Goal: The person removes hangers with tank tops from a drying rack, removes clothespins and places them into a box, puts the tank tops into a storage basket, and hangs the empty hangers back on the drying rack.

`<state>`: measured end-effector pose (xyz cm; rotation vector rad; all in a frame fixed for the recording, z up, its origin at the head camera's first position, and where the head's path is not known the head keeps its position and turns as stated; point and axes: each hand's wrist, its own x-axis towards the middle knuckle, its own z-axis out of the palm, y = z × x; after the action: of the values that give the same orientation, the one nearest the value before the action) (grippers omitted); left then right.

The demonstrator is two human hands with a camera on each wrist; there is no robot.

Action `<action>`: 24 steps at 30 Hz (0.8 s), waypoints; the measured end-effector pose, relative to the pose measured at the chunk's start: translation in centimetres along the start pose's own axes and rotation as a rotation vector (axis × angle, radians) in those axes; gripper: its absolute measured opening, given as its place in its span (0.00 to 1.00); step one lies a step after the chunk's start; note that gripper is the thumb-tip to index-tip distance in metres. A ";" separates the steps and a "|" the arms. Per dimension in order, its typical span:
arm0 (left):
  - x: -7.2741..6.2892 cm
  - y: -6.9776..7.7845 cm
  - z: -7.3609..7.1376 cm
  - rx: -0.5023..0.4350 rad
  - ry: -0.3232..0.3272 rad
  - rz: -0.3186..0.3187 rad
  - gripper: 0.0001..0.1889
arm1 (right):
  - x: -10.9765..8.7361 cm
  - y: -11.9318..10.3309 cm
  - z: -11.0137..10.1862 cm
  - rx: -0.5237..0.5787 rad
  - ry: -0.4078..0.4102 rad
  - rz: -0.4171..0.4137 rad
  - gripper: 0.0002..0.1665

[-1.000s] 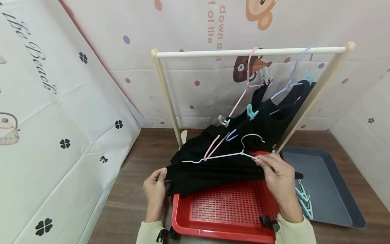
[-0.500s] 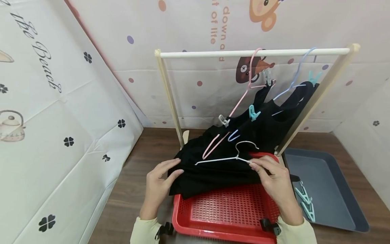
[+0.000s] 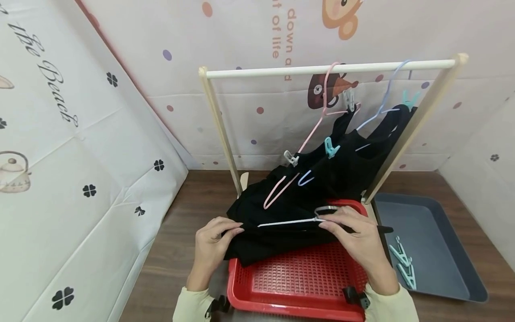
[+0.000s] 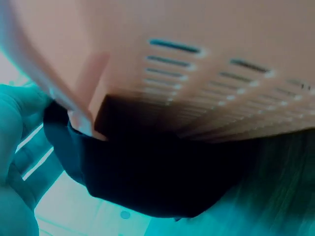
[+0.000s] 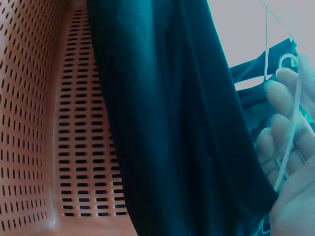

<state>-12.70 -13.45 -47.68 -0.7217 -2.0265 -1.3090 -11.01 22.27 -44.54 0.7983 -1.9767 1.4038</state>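
Note:
A black garment [image 3: 273, 246] is draped over the far part of a red basket [image 3: 295, 308]. My left hand [image 3: 213, 241] pinches its left edge between thumb and fingers; the left wrist view has the fingers behind the dark cloth. My right hand [image 3: 358, 237] grips a white hanger [image 3: 287, 222] close to its neck, partly covering the hook. That hanger's left arm lies across the garment, its tip near my left fingertips. In the right wrist view, the hanger's hook [image 5: 294, 113] crosses in front of the fingers, with black cloth [image 5: 167, 118] beside them.
Behind the basket stands a rack with a white rail [image 3: 257, 71]. Black tops [image 3: 350, 156] hang there from a pink hanger [image 3: 311, 132] and a blue hanger [image 3: 374, 117], held with clothespins [image 3: 331, 147]. At right, a grey tray [image 3: 434, 250] holds mint clothespins [image 3: 406, 268].
My right hand has shifted along the hanger toward its neck, and the hook has tipped down. The left hand let go of the edge, spread its fingers, then pinched the garment again.

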 end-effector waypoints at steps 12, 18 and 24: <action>-0.9 -0.1 -0.8 -0.035 0.056 -0.087 0.15 | 0.0 0.0 -0.1 -0.102 0.094 -0.007 0.03; -1.6 -0.7 -1.3 0.037 0.058 -0.142 0.11 | 0.0 0.0 -0.3 -0.163 0.109 0.007 0.09; -2.3 -1.4 -1.8 0.062 0.069 -0.160 0.11 | 0.3 -0.2 -0.3 -0.202 0.133 0.000 0.10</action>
<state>-11.82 -15.84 -49.64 -0.4885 -2.0944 -1.3345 -10.97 22.45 -44.13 0.5982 -1.9764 1.2019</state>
